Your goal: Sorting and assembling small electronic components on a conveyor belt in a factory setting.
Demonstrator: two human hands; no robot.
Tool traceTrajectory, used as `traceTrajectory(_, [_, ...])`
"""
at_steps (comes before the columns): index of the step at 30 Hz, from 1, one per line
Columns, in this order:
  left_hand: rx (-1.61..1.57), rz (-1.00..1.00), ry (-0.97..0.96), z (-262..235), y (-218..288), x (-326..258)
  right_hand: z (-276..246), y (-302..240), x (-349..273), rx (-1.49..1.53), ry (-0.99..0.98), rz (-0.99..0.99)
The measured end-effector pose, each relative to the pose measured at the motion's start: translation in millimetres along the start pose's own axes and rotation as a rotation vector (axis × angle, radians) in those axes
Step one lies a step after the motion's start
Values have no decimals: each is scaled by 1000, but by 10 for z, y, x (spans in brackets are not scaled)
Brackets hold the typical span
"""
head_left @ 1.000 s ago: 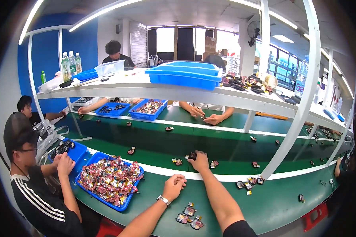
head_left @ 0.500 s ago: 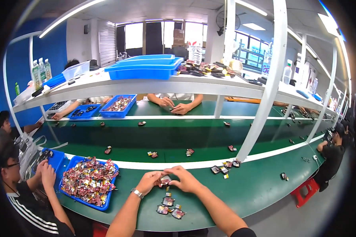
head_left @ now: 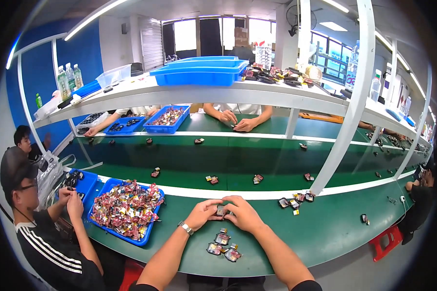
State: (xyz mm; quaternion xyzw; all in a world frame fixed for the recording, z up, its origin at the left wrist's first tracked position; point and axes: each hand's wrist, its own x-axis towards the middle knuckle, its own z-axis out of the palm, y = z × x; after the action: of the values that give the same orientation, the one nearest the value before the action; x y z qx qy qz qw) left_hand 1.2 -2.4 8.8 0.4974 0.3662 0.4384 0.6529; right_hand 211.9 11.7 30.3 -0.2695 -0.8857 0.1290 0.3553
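Over the green worktop, both my hands meet around a small electronic module (head_left: 220,211) with a dark frame and a pale face. My left hand (head_left: 202,214), with a metal watch at the wrist, grips its left side with bent fingers. From the other side, my right hand (head_left: 244,214) closes thumb and fingers on it; the fingers partly hide the piece. Just below my hands lie three similar modules, a top one (head_left: 222,239), a left one (head_left: 214,249) and a right one (head_left: 232,254), with red boards and yellow-and-silver tabs.
Left stands a blue tray (head_left: 112,232) heaped with small red circuit boards (head_left: 126,208); a co-worker (head_left: 53,242) sits beside it. A green belt (head_left: 204,157) bearing scattered modules runs beyond a white rail. More modules (head_left: 294,201) lie near a white post (head_left: 342,109).
The whole view has swung left, so everything sits farther right in the picture. My right fingers have come down closer around the module, which shows less between my hands.
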Motion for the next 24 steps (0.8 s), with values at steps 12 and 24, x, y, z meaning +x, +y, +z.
traceTrajectory(12, [-79, -8, -86, -66, -11, -7, 131, -22, -19, 129, 75, 147])
traceTrajectory(24, [-6, 17, -127, -61, -26, -5, 114, -33, -42, 246, 14, 154])
